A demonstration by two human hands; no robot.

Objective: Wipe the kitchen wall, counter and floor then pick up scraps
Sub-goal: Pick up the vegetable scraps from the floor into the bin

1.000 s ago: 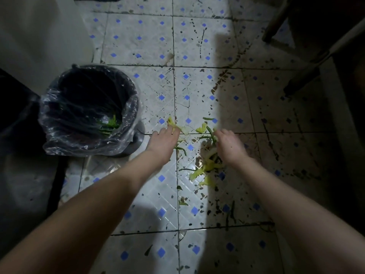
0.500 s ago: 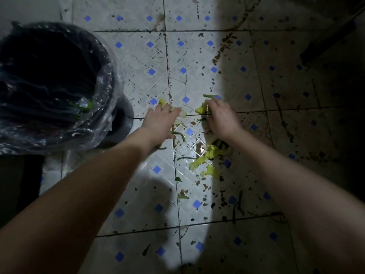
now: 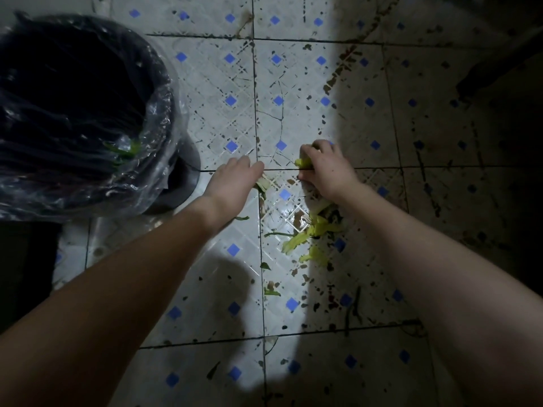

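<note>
Yellow-green vegetable scraps point(image 3: 310, 240) lie scattered on the white floor tiles point(image 3: 232, 83) with blue diamonds. My left hand point(image 3: 235, 182) rests palm down over a pale scrap point(image 3: 263, 184) at its fingertips; whether it grips the scrap is hidden. My right hand point(image 3: 326, 168) is curled around a yellow-green scrap point(image 3: 302, 163) that pokes out at its left side. More scraps lie just below the right wrist, and small green bits point(image 3: 270, 290) lie nearer to me.
A black bin point(image 3: 164, 113) lined with a clear plastic bag stands at the left, close to my left hand, with green scraps point(image 3: 126, 148) inside. The floor's right side is in dark shadow and speckled with dirt. A dark object point(image 3: 499, 63) sits at the upper right.
The view has dropped closer to the floor. My right hand has closed on a scrap, and my left hand has slid over the pale scrap near the tile joint.
</note>
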